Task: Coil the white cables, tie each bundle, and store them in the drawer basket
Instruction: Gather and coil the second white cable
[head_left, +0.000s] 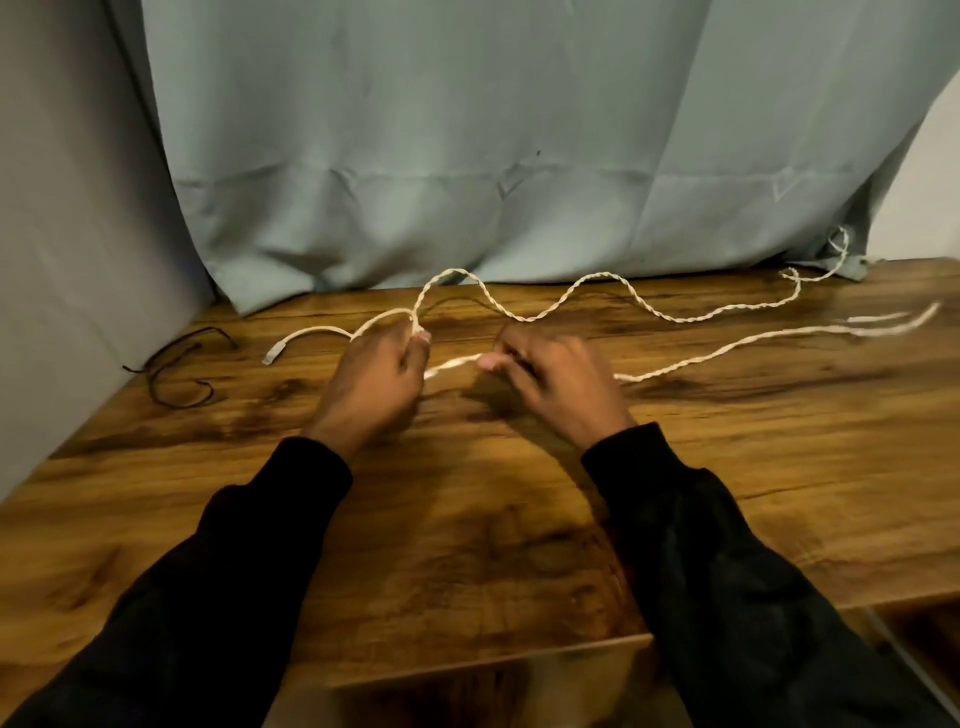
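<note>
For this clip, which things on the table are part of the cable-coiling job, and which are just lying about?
Part of the job:
- white cable, twisted, strung across the table
- left hand, holding a loop near the plug end
- right hand, pinching the cable further along

Lying about:
- thin dark wire at the table's left edge
- grey-green curtain behind

A dark-grained brown wooden tabletop (779, 441) fills the near scene under warm, dim light. Along its far edge a creased pale grey-green fabric curtain (467, 130) is hung, its hem bunched on the wood. A plain grey wall (62, 208) is seen at left.
</note>
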